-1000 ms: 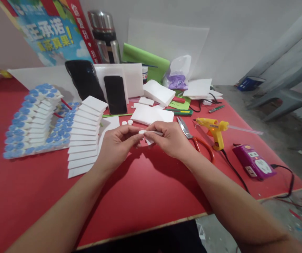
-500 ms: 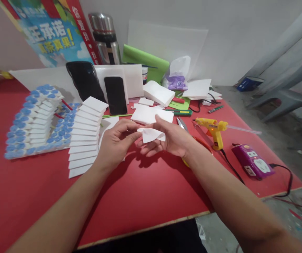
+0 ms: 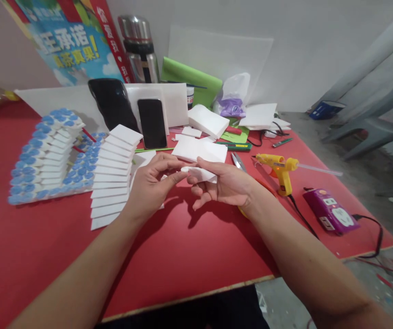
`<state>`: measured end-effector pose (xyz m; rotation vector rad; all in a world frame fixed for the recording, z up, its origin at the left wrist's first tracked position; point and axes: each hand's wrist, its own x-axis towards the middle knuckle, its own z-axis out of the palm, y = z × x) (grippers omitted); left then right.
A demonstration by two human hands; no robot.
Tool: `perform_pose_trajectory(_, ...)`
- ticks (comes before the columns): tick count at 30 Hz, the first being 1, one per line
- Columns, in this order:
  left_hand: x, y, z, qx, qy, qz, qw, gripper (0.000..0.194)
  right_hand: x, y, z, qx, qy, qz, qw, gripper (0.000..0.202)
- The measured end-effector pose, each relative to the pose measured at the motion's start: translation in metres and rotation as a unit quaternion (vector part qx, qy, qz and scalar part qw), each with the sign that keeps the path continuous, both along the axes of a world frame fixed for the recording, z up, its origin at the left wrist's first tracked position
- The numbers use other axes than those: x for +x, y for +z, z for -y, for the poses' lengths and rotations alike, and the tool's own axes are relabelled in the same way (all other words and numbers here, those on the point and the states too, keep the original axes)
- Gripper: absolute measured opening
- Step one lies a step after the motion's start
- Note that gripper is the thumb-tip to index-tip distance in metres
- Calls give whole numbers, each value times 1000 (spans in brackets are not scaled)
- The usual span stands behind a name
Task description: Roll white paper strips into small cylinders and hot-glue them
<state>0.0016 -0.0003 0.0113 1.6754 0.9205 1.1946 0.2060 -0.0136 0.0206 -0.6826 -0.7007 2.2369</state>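
A small piece of white paper (image 3: 201, 174) is held between both hands above the red table (image 3: 176, 256). My left hand (image 3: 153, 185) pinches its left end, where the paper looks rolled or folded. My right hand (image 3: 225, 183) has its thumb over the paper and fingers beneath it, closed on the right part. Just behind the hands lies a stack of white sheets (image 3: 199, 150). Left of my left hand, white panels (image 3: 110, 185) overlap in a stepped, curving row. Scissors (image 3: 238, 161) lie partly hidden behind my right forearm.
A yellow glue gun (image 3: 278, 169) and a purple power socket box (image 3: 330, 212) with cables sit on the right. At the left stands a blue-and-white model (image 3: 45, 160). Along the back are a phone (image 3: 151, 123), a steel thermos (image 3: 140, 50) and a green cutter knife (image 3: 237, 146).
My right thumb and fingers have closed over the paper, which now shows narrower and more folded. My left hand keeps its pinch with little movement. The view has shifted slightly.
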Motion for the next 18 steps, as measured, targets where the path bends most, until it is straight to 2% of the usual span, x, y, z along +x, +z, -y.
perform_pose_trajectory(5,-1,-4,-1,1,-4,-10,1000,8,1,2,2,39,-37,74,996,18)
perform_pose_trajectory(13,-2,-5,-1,5,5,-29,1000,8,2,1,2,116,-42,151,981,25)
perform_pose_trajectory(15,-2,-4,-1,2,6,-30,1000,8,2,-1,2,165,-58,193,966,26)
perform_pose_trajectory(18,-1,-4,0,-19,7,-16,1000,9,0,0,5,249,-97,286,920,28)
